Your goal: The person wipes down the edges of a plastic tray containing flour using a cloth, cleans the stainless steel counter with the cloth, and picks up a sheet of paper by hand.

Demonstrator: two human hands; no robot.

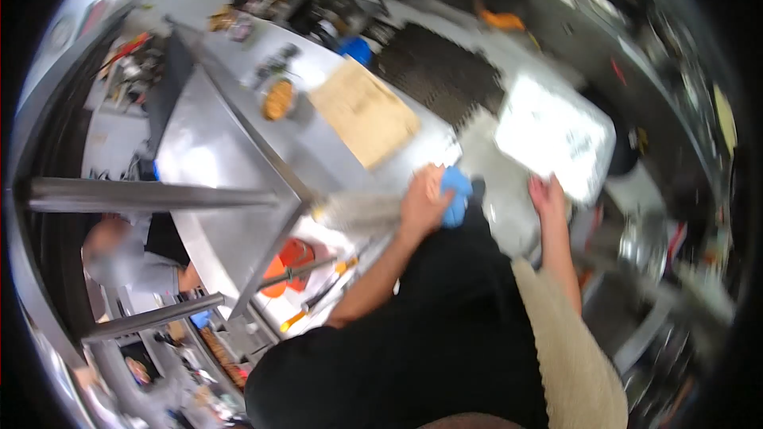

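A plain black garment is worn, by which the left shoulder is covered. On the right side, a beige cloth (its edge finely scalloped) is seen. The forearms, left hand and right hand are bare.

A tan board lies on the counter beside a container of orange food; a dark mat covers the floor beyond.

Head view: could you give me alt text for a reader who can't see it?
A person's right hand holds a shiny silver tray by its edge, and the left hand clutches a blue cloth. Beyond, a tan board and a container of orange food rest on a steel counter in a cluttered kitchen.
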